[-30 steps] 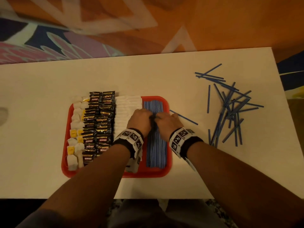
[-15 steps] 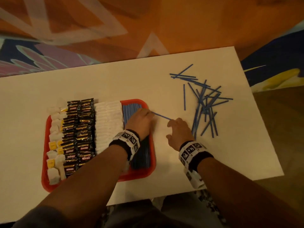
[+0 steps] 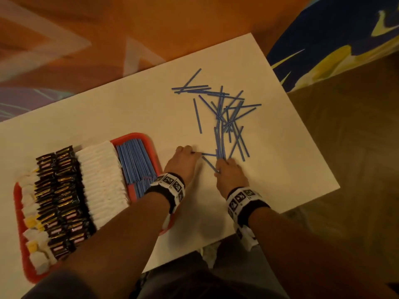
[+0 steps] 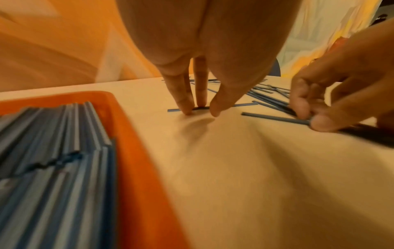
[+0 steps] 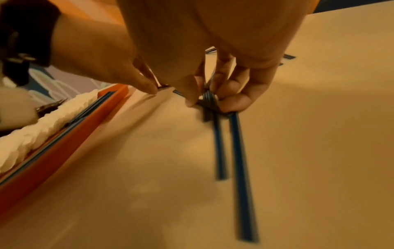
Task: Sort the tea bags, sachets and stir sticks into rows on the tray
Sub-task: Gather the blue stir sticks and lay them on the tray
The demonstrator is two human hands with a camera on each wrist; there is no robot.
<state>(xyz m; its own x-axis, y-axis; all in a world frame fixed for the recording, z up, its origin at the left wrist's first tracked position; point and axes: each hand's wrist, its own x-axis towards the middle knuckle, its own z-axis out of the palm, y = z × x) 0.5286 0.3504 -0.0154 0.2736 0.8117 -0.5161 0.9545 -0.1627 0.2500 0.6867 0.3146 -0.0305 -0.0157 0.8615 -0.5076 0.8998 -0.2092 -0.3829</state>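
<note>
A red tray point(image 3: 138, 134) holds rows of tea bags point(image 3: 30, 203), black sachets point(image 3: 58, 190), white sachets point(image 3: 101, 180) and blue stir sticks point(image 3: 136, 162). To its right, loose stir sticks point(image 3: 228, 117) lie scattered on the white table. My left hand point(image 3: 194, 151) is just right of the tray, its fingers and thumb pinching one flat-lying stick point(image 4: 245, 105). My right hand point(image 3: 220, 167) sits at the near end of the pile. Its curled fingers point(image 5: 234, 101) grip a small bunch of sticks point(image 5: 210, 97). Two more sticks point(image 5: 241, 168) run from under it toward the wrist.
The table's right edge point(image 3: 313, 147) runs close past the loose sticks, and its near edge point(image 3: 280, 212) lies just behind my wrists. A patterned orange rug point(image 3: 108, 39) covers the floor beyond. Bare tabletop point(image 3: 194, 201) lies between the tray and my right hand.
Both hands have left the stick row on the tray and moved right to the loose sticks. The left now pinches one stick, the right grips a bunch. The head view has swung right.
</note>
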